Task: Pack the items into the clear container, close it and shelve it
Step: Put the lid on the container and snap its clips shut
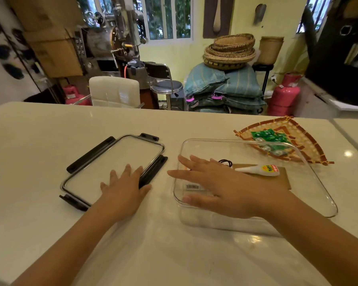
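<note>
Pale stone counter (pixel 50 141) fills the foreground, with stacked baskets, sacks and pink gas cylinders in the cluttered room behind it. Taking the clear container (pixel 318 195) as the landmark: it stands open on the counter, its long axis running roughly left to right and angled slightly away. Inside it lie a white glue tube (pixel 258 169), a brown card (pixel 281 180) beneath the tube, and a small black loop that looks like a hair tie (pixel 225 162).

Just behind the container's far right corner sits a woven fan-shaped tray (pixel 310 149) with green packets (pixel 267 137) on it; they are not yet packed. To the container's left, close beside it but apart, the lid (pixel 116 166) lies flat, its long axis slanting away and to the right, with black clasps folded out.

The right hand (pixel 221 188) hovers over the container's left end, fingers spread, gripping nothing. The left hand (pixel 122 188) rests flat and open on the lid's near corner.

The green packets lie behind and to the right, so the right hand is the nearer one for them, while the left is already placed to bring the lid across.
</note>
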